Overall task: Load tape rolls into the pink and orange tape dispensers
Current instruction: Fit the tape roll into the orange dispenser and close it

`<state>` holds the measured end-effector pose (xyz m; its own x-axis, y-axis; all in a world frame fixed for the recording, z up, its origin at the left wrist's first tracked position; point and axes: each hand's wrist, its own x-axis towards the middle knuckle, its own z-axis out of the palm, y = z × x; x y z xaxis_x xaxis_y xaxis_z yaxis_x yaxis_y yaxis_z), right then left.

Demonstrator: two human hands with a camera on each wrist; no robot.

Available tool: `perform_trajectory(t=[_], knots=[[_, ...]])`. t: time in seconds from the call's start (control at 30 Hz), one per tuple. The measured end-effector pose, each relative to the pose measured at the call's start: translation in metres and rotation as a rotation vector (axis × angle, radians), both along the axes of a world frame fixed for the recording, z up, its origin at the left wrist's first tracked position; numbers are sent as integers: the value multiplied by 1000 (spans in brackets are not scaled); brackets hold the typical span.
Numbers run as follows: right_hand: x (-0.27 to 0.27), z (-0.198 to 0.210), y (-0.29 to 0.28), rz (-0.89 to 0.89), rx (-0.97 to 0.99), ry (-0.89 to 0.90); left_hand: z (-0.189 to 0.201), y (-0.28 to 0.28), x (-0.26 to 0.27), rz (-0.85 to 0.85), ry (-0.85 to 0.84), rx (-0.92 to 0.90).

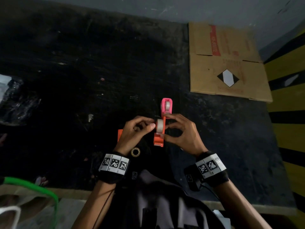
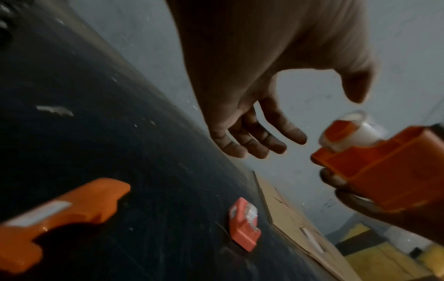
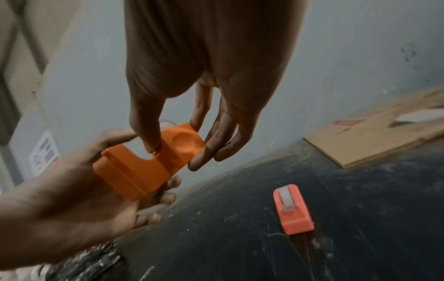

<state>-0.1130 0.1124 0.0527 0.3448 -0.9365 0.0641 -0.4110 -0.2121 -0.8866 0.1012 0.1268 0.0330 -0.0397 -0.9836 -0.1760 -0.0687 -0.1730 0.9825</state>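
Your right hand [image 1: 183, 131] pinches the orange tape dispenser [image 1: 158, 140] above the tabletop [image 1: 214, 129], a tape roll [image 1: 159, 126] sitting in it. Your left hand [image 1: 137, 129] touches the roll with loosely bent fingers, holding nothing. Behind, the pink tape dispenser [image 1: 166, 106] stands on the tabletop.

In the head view the left hand [image 1: 135, 129] hid most of the orange cover [image 1: 120, 135] lying on the tabletop [image 1: 82, 63]. The left wrist picture's edge cut that cover off. Print on the cardboard [image 1: 226, 61] was too blurred to read. The tape roll [image 3: 165, 122] barely showed behind the orange dispenser [image 3: 144, 163].
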Motion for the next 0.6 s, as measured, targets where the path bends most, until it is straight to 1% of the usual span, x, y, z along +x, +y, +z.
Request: perform_trajectory(t=[0.03, 0.07, 0.1, 0.13, 0.17, 0.2, 0.23, 0.27, 0.3, 0.37, 0.47, 0.53, 0.6], knots=[[0, -1, 1, -11, 18, -23, -5, -1, 5, 41, -52, -3], [-1, -2, 1, -21, 26, -35, -13, -3, 11, 96, -156, -12], [-1, -2, 2, -28, 30, -37, -25, -4, 20, 146, -319, -11], [-2, -3, 3, -35, 30, -32, -38, -5, 30, 166, -521, 25], [-3, -3, 4, -40, 31, -25, -50, -5, 40, 149, -714, 106], [-4, -3, 5, -41, 32, -20, -63, -3, 50, 103, -860, 211], [-4, -3, 5, -40, 40, -19, -74, -1, 57, 57, -939, 310], [-4, -3, 6, -38, 52, -22, -82, 1, 63, 26, -957, 377], [-5, -3, 7, -37, 62, -29, -89, 3, 67, 16, -938, 402], [-5, -3, 7, -34, 69, -37, -100, 5, 73, 24, -895, 363], [-7, -3, 8, -39, 66, -29, -105, 4, 80, 36, -844, 291], [-7, -3, 8, -42, 74, -32, -103, 4, 83, 55, -743, 275], [-7, -2, 8, -41, 80, -28, -91, 3, 81, 77, -580, 250]])
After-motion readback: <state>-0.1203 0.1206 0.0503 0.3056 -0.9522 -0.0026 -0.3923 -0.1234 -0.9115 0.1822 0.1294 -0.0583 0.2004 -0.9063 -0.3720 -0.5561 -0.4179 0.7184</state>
